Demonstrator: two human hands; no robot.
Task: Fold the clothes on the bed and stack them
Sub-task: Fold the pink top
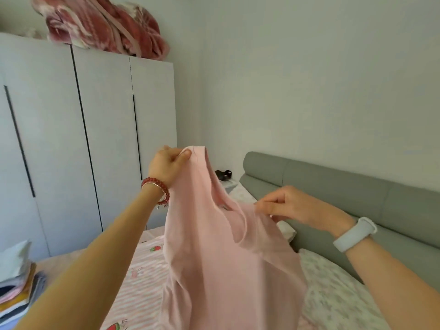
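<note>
While both hands hold the pink tank top [214,246] up over the bed [142,277], this piece is not yet folded.

Left hand [166,166] pinches one shoulder strap high up, thumb and fingers clamped on the fabric. Right hand [292,206] pinches the other strap, lower and nearer the grey headboard [357,194]. Top hangs unfolded, hem trailing down towards the strawberry-print sheet. Done so far, by my read: a stack of folded clothes [16,289] sits at the left edge of the bed, several pieces deep. Left: lay this top flat, fold it, add it to the stack. Can't tell whether more loose clothes remain; lower bed is out of view.
</note>
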